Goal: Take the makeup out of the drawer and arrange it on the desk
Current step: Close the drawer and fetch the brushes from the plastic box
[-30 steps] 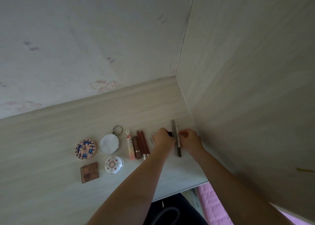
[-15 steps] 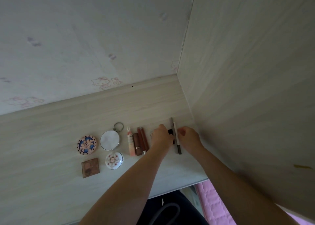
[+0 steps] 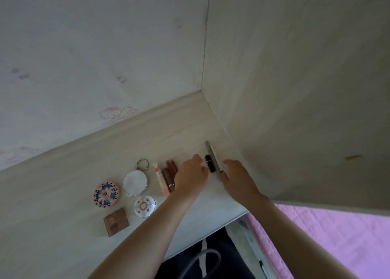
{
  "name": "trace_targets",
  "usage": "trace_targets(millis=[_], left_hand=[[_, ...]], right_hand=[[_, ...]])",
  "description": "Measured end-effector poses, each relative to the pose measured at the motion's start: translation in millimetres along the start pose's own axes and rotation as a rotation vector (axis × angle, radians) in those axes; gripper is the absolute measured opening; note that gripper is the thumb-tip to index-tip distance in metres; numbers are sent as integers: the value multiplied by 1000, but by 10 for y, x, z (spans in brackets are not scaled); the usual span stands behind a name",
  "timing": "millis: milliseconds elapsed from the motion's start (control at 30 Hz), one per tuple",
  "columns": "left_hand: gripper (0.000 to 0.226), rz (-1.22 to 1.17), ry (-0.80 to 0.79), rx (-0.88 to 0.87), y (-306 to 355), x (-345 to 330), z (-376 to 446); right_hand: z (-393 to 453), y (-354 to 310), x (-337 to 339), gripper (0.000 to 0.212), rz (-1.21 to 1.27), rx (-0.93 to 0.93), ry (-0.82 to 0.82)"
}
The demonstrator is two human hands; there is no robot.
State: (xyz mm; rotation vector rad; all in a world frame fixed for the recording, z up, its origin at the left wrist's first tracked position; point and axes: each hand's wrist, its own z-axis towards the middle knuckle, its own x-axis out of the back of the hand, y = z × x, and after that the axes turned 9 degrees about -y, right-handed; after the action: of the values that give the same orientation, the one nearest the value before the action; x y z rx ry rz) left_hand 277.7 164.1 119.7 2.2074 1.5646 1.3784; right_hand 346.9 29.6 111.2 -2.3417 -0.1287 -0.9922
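Makeup lies in a row on the pale wooden desk (image 3: 52, 204). From the left: a round patterned compact (image 3: 106, 194), a brown square palette (image 3: 116, 221), a round mirror with a key ring (image 3: 135, 181), a small white floral compact (image 3: 145, 206), and a cluster of lip tubes (image 3: 166, 177). A black lipstick (image 3: 210, 163) lies beside two thin pencils (image 3: 213, 155). My left hand (image 3: 191, 177) hovers just left of the lipstick, fingers loosely curled, holding nothing. My right hand (image 3: 236, 176) is spread beside the pencils' lower end.
A tall wooden side panel (image 3: 295, 88) rises right of the pencils. The back wall (image 3: 95, 56) has faint cartoon stickers. Below the desk edge are dark clothing (image 3: 206, 255) and a pink quilted surface (image 3: 337, 236).
My left hand has drawn back from the black lipstick, which now lies uncovered on the desk. My right hand has opened and slid slightly right of the pencils.
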Motion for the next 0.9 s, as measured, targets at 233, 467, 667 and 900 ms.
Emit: trace_targets(millis=[233, 467, 667, 900], left_hand=[[37, 283, 10, -363, -151, -202, -353], [37, 576, 34, -557, -57, -424, -730], [29, 585, -220, -749, 129, -839, -1024], [50, 751, -398, -973, 452, -1688, -1531]], right_hand=[[-601, 16, -311, 49, -39, -105, 98], [-1307, 153, -539, 56, -58, -227, 246], [-1926, 467, -751, 56, 4, -388, 344], [-2746, 995, -1089, 55, 69, -624, 444]])
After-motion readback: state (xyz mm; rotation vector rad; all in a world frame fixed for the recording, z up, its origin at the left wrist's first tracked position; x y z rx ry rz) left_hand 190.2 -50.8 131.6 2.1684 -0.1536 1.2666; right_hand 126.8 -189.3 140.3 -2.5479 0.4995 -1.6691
